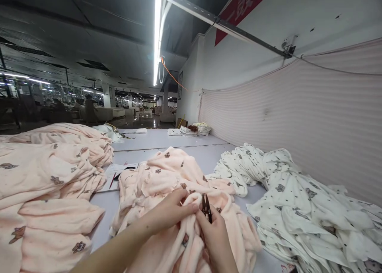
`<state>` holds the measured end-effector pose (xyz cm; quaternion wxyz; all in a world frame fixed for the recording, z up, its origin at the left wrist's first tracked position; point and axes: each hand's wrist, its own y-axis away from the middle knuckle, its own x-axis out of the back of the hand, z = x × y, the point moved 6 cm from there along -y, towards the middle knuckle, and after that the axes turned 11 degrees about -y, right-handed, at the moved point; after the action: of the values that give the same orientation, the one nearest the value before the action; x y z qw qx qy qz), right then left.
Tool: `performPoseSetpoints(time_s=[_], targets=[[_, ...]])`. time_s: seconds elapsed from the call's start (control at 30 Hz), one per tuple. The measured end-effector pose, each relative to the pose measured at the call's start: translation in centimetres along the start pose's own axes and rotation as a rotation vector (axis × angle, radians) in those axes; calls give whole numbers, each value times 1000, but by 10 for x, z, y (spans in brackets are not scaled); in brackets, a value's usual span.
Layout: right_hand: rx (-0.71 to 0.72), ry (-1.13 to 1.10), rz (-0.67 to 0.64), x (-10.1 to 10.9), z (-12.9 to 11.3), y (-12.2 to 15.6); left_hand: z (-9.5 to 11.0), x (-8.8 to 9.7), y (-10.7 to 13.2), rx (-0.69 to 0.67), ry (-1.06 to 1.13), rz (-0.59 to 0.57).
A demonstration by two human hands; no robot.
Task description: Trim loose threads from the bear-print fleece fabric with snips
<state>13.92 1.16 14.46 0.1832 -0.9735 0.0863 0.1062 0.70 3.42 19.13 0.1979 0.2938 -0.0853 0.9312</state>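
A heap of pink fleecy fabric (170,165) with small brown animal prints lies on the table in front of me. My left hand (176,207) pinches a folded edge of it between thumb and fingers. Close beside, my right hand (215,225) holds black thread snips (206,209), their two blades pointing up and slightly apart. The right thumb and fingertips also come up against the pinched fold. Part of the snips is hidden inside the right palm.
Pink fabric piles (50,173) stand on the left, and white printed fabric (286,193) lies on the right by the curtained wall. Papers with a pen (112,180) sit behind the heap. Stacked white pieces (188,131) are at the table's far end (167,141).
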Motion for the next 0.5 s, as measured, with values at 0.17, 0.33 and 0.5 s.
performPoseSetpoints(time_s=[0.17, 0.33, 0.5], targets=[[111, 268, 102, 28, -7, 2, -22, -37, 11, -46, 593, -50], [127, 387, -7, 20, -4, 14, -39, -49, 23, -86, 707, -12], [124, 538, -233, 3, 2, 18, -60, -59, 22, -138, 566, 76]])
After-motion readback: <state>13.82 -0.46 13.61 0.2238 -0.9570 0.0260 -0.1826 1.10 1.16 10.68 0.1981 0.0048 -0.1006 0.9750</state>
